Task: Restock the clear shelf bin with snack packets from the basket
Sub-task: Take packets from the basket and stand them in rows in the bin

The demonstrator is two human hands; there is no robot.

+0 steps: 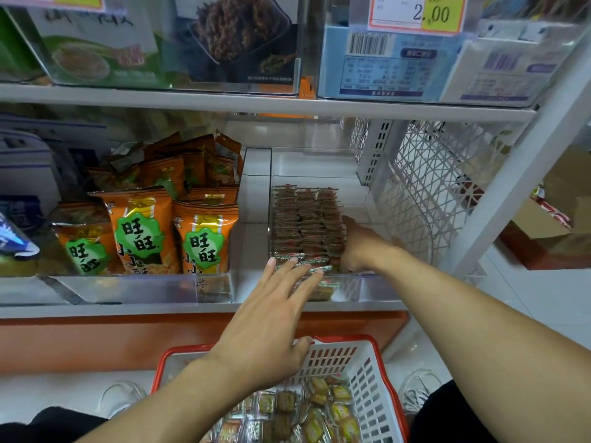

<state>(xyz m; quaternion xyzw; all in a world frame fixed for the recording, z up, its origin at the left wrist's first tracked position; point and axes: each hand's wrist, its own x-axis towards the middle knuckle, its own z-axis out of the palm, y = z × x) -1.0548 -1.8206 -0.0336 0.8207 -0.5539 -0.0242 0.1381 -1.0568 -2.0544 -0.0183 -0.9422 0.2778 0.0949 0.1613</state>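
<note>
Snack packets (307, 225) stand in rows in the clear bin (364, 286), between our hands: left hand (268, 318) flat on the front row, right hand (358, 244) bracing, grip hidden. Uneven pressure could topple rows.

White metal shelving unit (262, 105), white lattice side panel (425, 174), orange kick base (96, 340) under the lowest shelf. Pale glossy floor tiles (527, 302). Cardboard boxes (556, 199) at right (contents unclear). Even indoor light.

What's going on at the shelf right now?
Left hand flat on front packets. Right hand inside bin, beside the rows. Basket below holds more. Nothing blocking.
</note>
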